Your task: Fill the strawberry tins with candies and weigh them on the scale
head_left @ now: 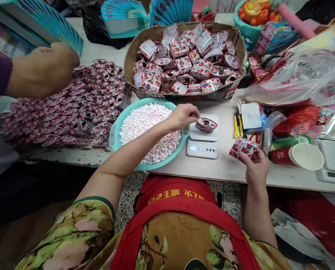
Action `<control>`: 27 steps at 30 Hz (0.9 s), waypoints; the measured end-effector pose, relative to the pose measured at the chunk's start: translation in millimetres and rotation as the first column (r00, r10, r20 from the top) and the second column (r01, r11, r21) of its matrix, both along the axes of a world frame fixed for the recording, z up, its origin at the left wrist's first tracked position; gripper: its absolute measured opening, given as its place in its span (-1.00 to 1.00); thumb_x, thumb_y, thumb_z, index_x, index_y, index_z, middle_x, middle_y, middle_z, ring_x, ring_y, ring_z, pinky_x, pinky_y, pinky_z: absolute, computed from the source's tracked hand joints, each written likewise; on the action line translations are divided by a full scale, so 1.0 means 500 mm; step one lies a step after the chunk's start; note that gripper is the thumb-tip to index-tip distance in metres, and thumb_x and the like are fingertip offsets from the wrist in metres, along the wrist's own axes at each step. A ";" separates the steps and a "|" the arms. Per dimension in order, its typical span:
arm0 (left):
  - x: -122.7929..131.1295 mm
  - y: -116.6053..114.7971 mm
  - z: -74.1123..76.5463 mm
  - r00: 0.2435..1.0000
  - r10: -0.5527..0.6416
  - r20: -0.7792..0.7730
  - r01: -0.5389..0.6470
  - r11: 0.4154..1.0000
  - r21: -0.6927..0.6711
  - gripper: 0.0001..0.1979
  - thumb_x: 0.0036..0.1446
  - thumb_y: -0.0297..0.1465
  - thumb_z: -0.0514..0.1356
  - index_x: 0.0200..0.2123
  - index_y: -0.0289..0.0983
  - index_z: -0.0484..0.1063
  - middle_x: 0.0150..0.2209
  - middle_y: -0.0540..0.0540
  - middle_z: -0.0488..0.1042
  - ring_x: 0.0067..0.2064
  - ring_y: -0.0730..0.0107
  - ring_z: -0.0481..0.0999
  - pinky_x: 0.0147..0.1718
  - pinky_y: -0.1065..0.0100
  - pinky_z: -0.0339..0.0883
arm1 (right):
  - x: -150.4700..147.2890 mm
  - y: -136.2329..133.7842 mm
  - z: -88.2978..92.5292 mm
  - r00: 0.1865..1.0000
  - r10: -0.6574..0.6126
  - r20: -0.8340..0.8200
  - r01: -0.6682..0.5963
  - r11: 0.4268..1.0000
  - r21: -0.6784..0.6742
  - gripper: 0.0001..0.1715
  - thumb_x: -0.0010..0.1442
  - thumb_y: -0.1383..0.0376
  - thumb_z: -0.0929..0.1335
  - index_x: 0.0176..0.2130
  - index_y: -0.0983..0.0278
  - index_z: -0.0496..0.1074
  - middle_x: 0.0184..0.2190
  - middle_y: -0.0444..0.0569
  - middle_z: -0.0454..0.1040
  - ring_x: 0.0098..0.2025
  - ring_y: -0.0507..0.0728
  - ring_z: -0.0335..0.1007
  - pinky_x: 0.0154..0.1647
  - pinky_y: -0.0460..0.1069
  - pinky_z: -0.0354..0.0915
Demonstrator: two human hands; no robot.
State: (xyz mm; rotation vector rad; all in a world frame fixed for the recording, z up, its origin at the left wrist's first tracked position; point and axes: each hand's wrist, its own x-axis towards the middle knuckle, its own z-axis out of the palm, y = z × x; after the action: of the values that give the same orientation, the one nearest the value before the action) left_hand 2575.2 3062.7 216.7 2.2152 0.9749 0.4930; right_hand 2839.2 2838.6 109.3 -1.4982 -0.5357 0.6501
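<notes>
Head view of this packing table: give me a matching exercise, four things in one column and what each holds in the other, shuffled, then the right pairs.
Things
1 basin
2 scale
3 box
4 right hand

What each holds
A grips a red pack
B heaped with packs
C one open pack on its plate
D filled with small candies

Pairs: 1-D, 2-C, 3-B, 4-A
</notes>
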 end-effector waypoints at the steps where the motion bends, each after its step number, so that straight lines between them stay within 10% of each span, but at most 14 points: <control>1: 0.044 0.001 -0.007 0.997 -0.051 -0.061 0.054 0.998 0.038 -0.82 0.03 -0.49 0.26 -0.29 -0.32 0.65 -0.28 -0.11 0.60 -0.27 0.34 0.52 -0.24 0.36 0.32 | -0.001 0.001 0.001 1.000 0.002 0.004 -0.002 1.000 0.005 -0.28 -0.24 0.16 0.66 -0.08 0.27 0.52 -0.20 -0.04 0.63 -0.22 0.08 0.54 -0.15 0.00 0.50; 6: 0.151 0.017 -0.045 0.949 -0.138 -0.284 0.165 0.983 0.075 -0.85 0.01 -0.46 0.31 -0.32 -0.34 0.66 -0.27 -0.16 0.62 -0.21 0.24 0.56 -0.25 0.34 0.28 | -0.007 -0.015 0.005 1.000 0.010 -0.007 -0.011 1.000 -0.021 -0.25 -0.22 0.11 0.65 -0.04 0.26 0.50 -0.15 -0.01 0.62 -0.18 0.11 0.56 -0.12 0.05 0.52; 12: 0.113 0.046 -0.031 0.994 -0.049 -0.096 0.042 0.996 -0.074 -0.73 0.20 -0.44 0.14 -0.15 -0.36 0.63 -0.32 -0.09 0.61 -0.34 0.40 0.52 -0.29 0.39 0.29 | 0.000 -0.032 -0.003 0.998 -0.047 -0.039 0.046 0.998 -0.042 -0.24 -0.24 0.12 0.65 -0.05 0.27 0.50 -0.15 0.02 0.63 -0.18 0.14 0.57 -0.18 0.05 0.52; 19: 0.108 -0.019 -0.019 0.778 -0.174 -0.603 0.313 0.940 0.133 -0.69 0.30 -0.36 0.13 0.01 -0.24 0.59 -0.02 -0.24 0.57 -0.06 0.03 0.56 -0.28 0.24 0.24 | -0.009 0.002 -0.010 0.999 0.028 -0.039 -0.028 1.000 0.003 -0.27 -0.20 0.18 0.64 -0.03 0.27 0.51 -0.14 0.02 0.62 -0.17 0.13 0.56 -0.15 0.06 0.54; 27: 0.057 0.006 0.036 0.841 -0.064 -0.537 0.194 0.963 0.188 -0.66 0.28 -0.38 0.15 0.11 -0.18 0.47 0.06 -0.17 0.54 -0.03 0.14 0.53 -0.25 0.27 0.21 | -0.058 0.028 0.012 0.991 0.101 -0.093 -0.103 0.995 -0.016 -0.26 -0.25 0.15 0.65 -0.05 0.25 0.52 -0.15 -0.01 0.62 -0.18 0.10 0.55 -0.13 0.03 0.52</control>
State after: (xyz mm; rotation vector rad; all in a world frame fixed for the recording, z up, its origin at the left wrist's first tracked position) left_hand 2603.6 3066.0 234.8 2.6876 1.0645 -0.0882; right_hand 2810.4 2852.6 115.3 -1.4602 -0.5382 0.8029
